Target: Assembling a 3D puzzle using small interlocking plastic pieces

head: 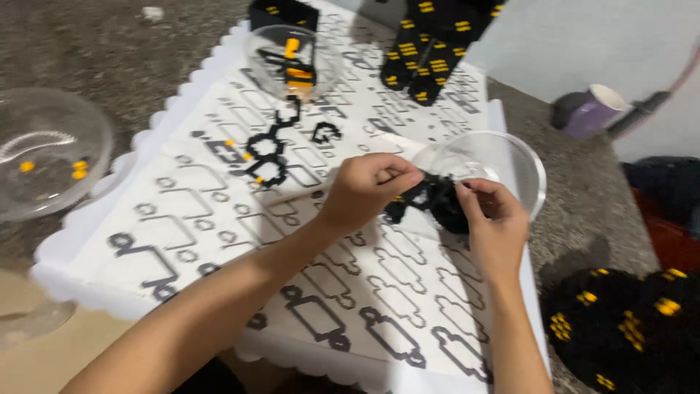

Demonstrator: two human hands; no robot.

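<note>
White scalloped foam board (87,241) with printed black outline shapes serves as surface, lying on grey speckled floor (131,51). Left hand (364,191) closed, fingertips pinching black bead-chain piece (430,201); right hand (492,219) pinching same piece from other end, at rim of clear plastic bowl (521,164). Second clear bowl (292,58) at far edge holds black and orange pieces. Third bowl (44,153) at left on floor, few orange beads inside. Assembled black chain shape (270,149) lies mid-board.
</note>
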